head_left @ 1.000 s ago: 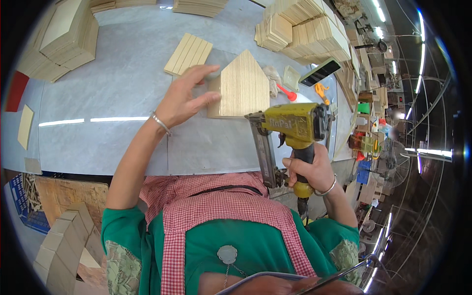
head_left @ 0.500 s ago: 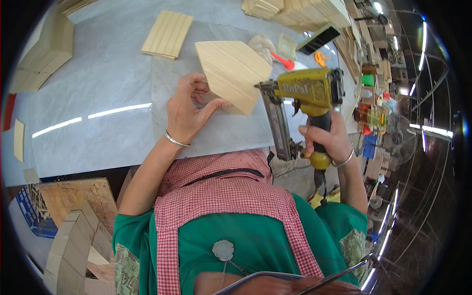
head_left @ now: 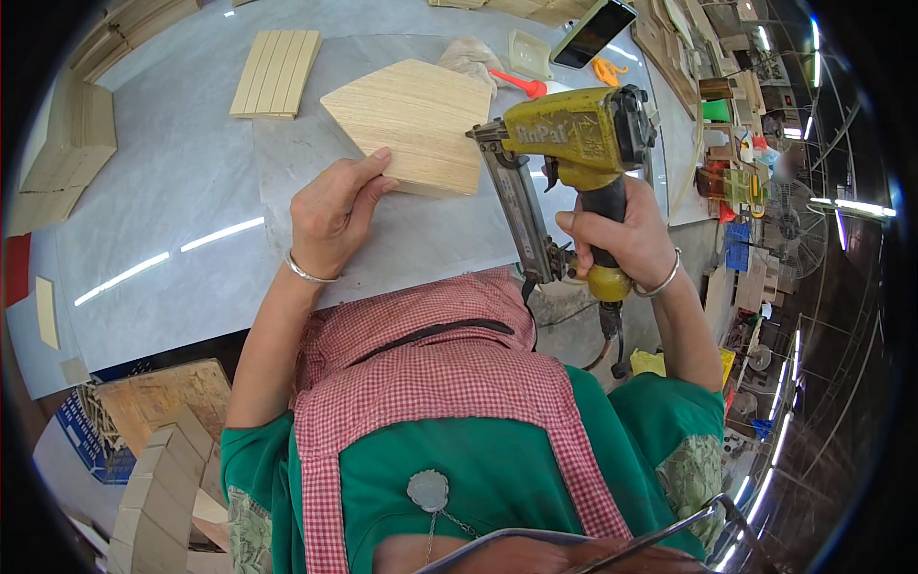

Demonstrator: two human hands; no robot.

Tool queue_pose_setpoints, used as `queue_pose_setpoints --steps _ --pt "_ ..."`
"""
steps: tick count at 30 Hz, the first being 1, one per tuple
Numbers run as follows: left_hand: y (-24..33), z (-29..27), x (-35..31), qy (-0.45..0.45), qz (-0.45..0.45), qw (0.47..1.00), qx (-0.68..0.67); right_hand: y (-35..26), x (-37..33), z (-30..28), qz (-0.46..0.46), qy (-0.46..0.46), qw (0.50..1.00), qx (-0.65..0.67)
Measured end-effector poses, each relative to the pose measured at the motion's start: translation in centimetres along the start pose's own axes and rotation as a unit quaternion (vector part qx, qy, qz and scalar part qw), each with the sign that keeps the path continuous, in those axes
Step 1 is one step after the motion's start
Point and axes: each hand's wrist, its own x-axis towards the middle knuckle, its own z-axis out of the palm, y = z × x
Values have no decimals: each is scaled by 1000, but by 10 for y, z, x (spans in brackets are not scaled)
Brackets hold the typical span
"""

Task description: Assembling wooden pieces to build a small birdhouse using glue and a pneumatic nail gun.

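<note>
My left hand (head_left: 335,212) pinches the near edge of a pale wooden board (head_left: 411,120) between thumb and fingers. The board is pointed at its left end and straight on the right. In my right hand (head_left: 631,234) is a yellow nail gun (head_left: 564,134), gripped round its black handle. Its nose meets or lies just over the board's right edge; I cannot tell whether they touch. The gun's magazine slants down toward my body, and a hose hangs from the handle's bottom.
Grooved wooden panels (head_left: 275,75) lie at the table's far left, near stacked boards (head_left: 72,153). Beyond the board are a cloth (head_left: 469,59), a red tool (head_left: 521,84), a pale tray (head_left: 530,55), a phone (head_left: 595,33) and an orange item (head_left: 606,70). More wood pieces (head_left: 158,478) stand lower left.
The board has moved left and turned, its point now facing left. My left hand has shifted its hold to the near edge. The nail gun has moved left and slightly away from me.
</note>
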Motion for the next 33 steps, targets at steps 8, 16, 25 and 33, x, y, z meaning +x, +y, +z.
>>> queue_pose_setpoints --steps 8,16,25,33 --pt "-4 -7 5 -36 -5 999 -21 -4 -2 3 10 17 1000 -21" --pt "-5 -8 6 -63 -13 997 -36 -7 -29 10 34 -1 999 -21" --pt "-5 -6 7 -55 4 998 -41 -5 -31 17 66 -31 997 -24" --pt "-5 -6 7 -56 9 998 -29 -10 -30 16 80 -37 994 -60"
